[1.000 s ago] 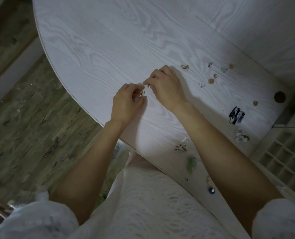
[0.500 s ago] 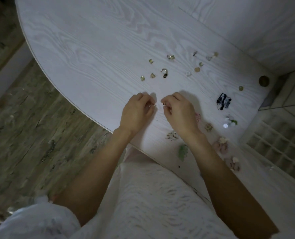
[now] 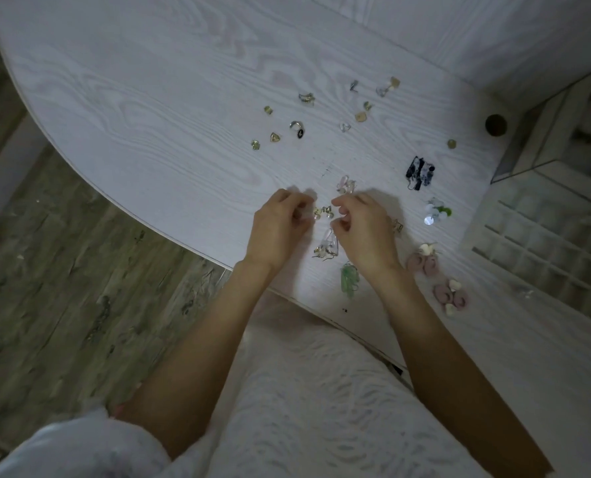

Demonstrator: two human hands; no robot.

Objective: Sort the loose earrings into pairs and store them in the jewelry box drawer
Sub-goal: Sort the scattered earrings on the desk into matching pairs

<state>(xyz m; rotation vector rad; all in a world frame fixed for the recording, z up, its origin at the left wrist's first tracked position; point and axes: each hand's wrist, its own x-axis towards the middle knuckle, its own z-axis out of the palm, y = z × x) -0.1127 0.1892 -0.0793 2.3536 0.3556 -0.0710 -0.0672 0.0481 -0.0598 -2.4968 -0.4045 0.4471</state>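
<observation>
The curled fingertips of the left hand (image 3: 276, 225) and of the right hand (image 3: 366, 226) almost meet over two small gold-and-pearl stud earrings (image 3: 322, 212) lying close together on the white wood-grain table (image 3: 149, 98), but whether either hand pinches a stud I cannot tell. I think the good way is to put these two side by side near the table edge, apart from the clear drop earrings (image 3: 327, 247) just beside the right wrist. Further out lie unsorted small gold earrings (image 3: 275, 136), and the compartmented white jewelry box drawer (image 3: 546, 250) waits at the right, behind the mauve flower earrings (image 3: 423, 263).
</observation>
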